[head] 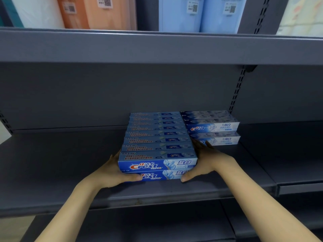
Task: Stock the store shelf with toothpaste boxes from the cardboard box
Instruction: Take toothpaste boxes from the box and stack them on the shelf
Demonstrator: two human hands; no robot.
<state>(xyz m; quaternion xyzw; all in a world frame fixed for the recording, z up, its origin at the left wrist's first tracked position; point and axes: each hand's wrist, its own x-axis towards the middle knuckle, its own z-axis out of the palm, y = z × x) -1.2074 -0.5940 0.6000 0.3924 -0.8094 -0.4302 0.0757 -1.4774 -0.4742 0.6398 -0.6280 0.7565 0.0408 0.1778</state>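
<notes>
- The left hand (pixel 111 173) presses on the left end of the front two Crest toothpaste boxes (pixel 157 165).
- The right hand (pixel 206 160) presses on the right end of those same boxes, so the two boxes sit clamped between both hands.
- The two boxes lie one on top of the other, at the front of a long blue stack (pixel 157 135) that runs toward the back of the grey shelf (pixel 61 163).
- The thumbs curl under the front of the lower box, so I think the boxes are being set down or squared up with the row.
- Just to the right of the blue stack sits a smaller stack of paler Crest boxes (pixel 212 127), touching its side.
- A good part of the job looks done, because many boxes are already lined up on the shelf.
- There is much left to fill: the shelf is bare on the left side and bare past the pale boxes on the right.
- The cardboard box is not in view, so I cannot tell how many boxes are left in it.
- On the shelf above stand big packs in orange (pixel 92 13) and light blue (pixel 201 14).
</notes>
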